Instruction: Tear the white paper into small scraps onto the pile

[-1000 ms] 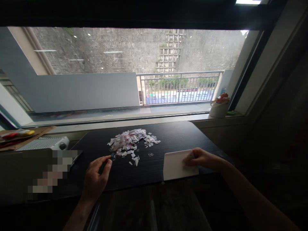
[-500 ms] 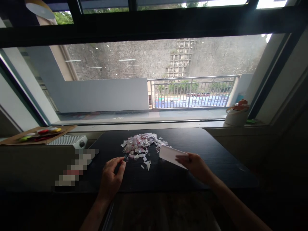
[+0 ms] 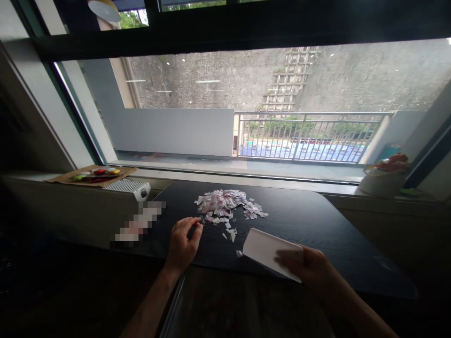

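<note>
A heap of small white and pinkish paper scraps lies on the dark table. My left hand is at the heap's near left edge, thumb and fingertips drawn together in a pinch. A small greyish bit shows at those fingertips; whether it is gripped is unclear. In my right hand is a flat white rectangular piece with a thin raised edge, tilted and held by its right end. A loose scrap lies beside the piece's left end, and several others trail from the heap.
The dark table stands against a window sill. On the left are a white box-shaped device with a knob and cardboard bearing coloured items. A pale container stands on the sill at right. A blurred patch covers the table's left edge.
My right hand has drawn the white piece back from the heap toward the near table edge, a scrap by it. My left hand stays by the heap. The view has turned slightly left.
</note>
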Demonstrator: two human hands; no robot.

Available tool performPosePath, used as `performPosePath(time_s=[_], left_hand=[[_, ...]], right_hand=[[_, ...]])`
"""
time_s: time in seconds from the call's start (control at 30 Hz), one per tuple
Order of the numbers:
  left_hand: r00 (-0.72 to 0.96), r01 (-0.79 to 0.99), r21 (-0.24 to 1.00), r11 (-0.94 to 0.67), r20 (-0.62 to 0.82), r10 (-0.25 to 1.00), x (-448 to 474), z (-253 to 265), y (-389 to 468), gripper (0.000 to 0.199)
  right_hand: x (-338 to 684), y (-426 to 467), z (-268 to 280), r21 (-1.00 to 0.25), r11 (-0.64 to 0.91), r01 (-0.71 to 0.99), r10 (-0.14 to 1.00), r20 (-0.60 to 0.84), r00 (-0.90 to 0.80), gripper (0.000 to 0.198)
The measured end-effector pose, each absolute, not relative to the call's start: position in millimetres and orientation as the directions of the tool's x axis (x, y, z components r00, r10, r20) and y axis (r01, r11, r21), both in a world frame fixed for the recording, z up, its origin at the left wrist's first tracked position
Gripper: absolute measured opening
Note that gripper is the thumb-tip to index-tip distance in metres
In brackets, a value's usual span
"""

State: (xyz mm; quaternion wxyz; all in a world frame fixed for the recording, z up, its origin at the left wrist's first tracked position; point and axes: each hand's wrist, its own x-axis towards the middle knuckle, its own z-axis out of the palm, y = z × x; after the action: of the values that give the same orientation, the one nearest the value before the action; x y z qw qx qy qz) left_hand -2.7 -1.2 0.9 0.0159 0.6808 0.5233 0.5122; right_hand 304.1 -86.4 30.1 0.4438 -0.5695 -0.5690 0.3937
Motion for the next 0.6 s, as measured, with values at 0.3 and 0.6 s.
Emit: performPosePath(time_s=[0.3,0.6], left_hand=[[-0.064,0.703,0.547,-0.454,0.685,0.726,-1.7,1.2,-1.9,0.026],[-0.065,0.704,0.544,-0.457,0.69,0.721,-1.7,-0.3,-1.0,0.027]], right_hand=[[302.4,-77.1,28.6,-0.992,-0.073,0.102,0.996,-0.067,0.062,0.043],[294.1,-79.9,25.5,-0.984,-0.172,-0.043,0.983,-0.169,-0.07,0.041]])
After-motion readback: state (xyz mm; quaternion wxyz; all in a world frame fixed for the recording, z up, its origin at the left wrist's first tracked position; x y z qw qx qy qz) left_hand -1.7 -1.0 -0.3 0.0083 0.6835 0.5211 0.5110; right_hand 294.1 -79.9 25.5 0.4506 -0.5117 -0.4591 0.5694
